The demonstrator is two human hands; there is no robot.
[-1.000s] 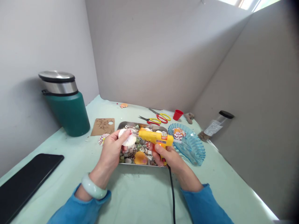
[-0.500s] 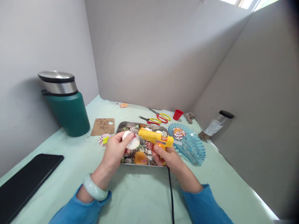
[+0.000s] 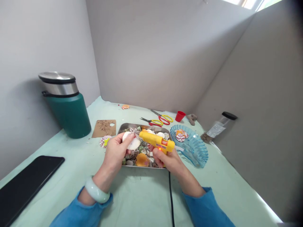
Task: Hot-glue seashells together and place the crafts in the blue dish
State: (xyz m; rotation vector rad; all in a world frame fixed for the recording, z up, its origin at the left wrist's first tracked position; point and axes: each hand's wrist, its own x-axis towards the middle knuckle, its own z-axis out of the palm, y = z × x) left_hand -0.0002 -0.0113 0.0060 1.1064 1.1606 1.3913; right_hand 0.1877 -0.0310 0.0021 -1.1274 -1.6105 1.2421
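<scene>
Between the thumb and fingers of my left hand [image 3: 116,150] is a white seashell [image 3: 133,143]. My right hand [image 3: 167,157] is wrapped round a yellow hot glue gun [image 3: 153,139], its small light glowing orange-red. The gun's nozzle points left and sits at the shell's upper edge, close to my left thumb; whether it touches cannot be made out. A glue stick [image 3: 179,148] pokes out of the gun's back. Both hands are above a metal tray [image 3: 146,167] full of mixed shells, with an orange shell [image 3: 142,160] near its front.
A blue shell-shaped dish [image 3: 195,151] with shells stands right of the tray. Behind lie two pairs of scissors [image 3: 157,122] and a red cup [image 3: 180,116]. A brown card [image 3: 104,128], green flask [image 3: 67,113] and black phone [image 3: 30,179] are left. A capped jar [image 3: 219,126] stands right.
Both hands have shifted slightly left, carrying the shell and the glue gun along. The gun's cord has swung a little left. Each hand keeps its hold.
</scene>
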